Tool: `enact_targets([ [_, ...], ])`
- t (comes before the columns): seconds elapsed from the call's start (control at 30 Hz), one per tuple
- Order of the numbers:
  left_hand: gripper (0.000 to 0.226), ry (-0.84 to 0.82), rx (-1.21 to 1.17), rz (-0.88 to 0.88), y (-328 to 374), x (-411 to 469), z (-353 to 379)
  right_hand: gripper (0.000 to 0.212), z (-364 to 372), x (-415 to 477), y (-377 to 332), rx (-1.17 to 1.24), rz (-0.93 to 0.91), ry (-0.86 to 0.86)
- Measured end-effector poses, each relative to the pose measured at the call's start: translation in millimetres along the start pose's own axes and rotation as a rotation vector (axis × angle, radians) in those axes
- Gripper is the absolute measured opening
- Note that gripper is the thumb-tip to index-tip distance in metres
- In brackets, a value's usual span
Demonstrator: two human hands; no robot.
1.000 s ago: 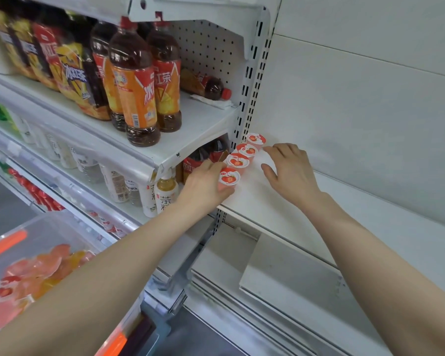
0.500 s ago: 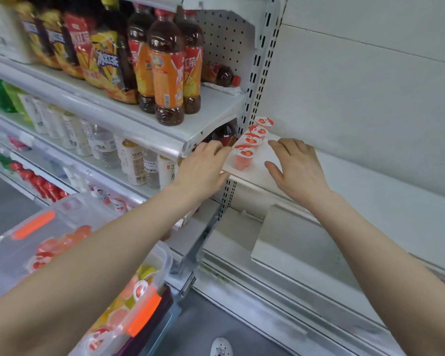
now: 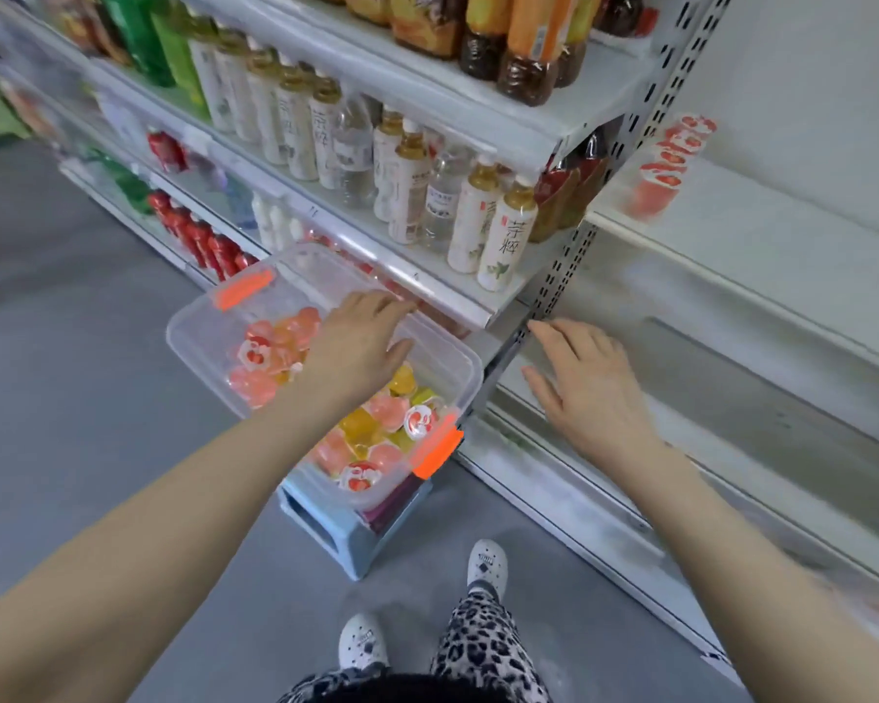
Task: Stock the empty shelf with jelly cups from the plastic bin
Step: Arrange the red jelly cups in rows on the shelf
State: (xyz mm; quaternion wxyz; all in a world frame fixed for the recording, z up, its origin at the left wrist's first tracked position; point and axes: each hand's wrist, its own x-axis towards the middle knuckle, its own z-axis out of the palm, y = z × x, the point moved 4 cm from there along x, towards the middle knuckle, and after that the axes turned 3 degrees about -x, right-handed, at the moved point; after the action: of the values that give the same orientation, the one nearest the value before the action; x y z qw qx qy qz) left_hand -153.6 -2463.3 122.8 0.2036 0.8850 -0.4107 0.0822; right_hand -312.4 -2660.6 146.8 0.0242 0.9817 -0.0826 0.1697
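A clear plastic bin (image 3: 194, 347) with orange latches holds several pink, orange and yellow jelly cups (image 3: 371, 428). My left hand (image 3: 361, 342) hovers over the middle of the bin, fingers relaxed and spread, holding nothing. To the right of the bin, my right hand (image 3: 579, 388) hangs in the air in front of the lower white shelves, fingers straight and empty. A row of several red-lidded jelly cups (image 3: 671, 159) stands blurred at the left end of the white shelf (image 3: 782, 235), up at the right.
The bin rests on a light blue stool (image 3: 346, 535) on the grey floor. Shelves of tea and water bottles (image 3: 503, 241) fill the left unit, close above the bin. A perforated upright post (image 3: 559, 286) divides the two units. My feet (image 3: 485, 565) stand just below the stool.
Both hands left the row of cups on the shelf and dropped down. My left hand now hovers over the bin, my right beside it. The view swung downward.
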Motion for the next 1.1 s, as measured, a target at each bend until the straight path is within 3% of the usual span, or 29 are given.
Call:
enact_targets([
  [0.3,0.035,-0.241,0.02,-0.348,-94.3,-97.7,45.7,0.043,105.7,5.4,-105.7,0.187,-0.186,-0.364],
  [0.6,0.023,-0.159,0.044,-0.379,-107.4,-104.2,60.7,0.031,201.9,67.0,-139.3,-0.016,-0.171,-0.722],
  [0.8,0.029,-0.211,0.046,-0.409,-106.7,-100.4,60.6,0.038,214.5,78.4,-141.8,-0.042,-0.146,-0.724],
  [0.93,0.041,-0.346,0.076,-0.417,-104.0,-96.7,59.7,0.046,189.9,77.3,-126.9,0.065,-0.162,-0.644],
  [1.1,0.049,-0.385,-0.006,-0.375,-108.9,-59.2,65.5,0.045,160.9,71.5,-96.9,0.305,0.007,-0.514],
])
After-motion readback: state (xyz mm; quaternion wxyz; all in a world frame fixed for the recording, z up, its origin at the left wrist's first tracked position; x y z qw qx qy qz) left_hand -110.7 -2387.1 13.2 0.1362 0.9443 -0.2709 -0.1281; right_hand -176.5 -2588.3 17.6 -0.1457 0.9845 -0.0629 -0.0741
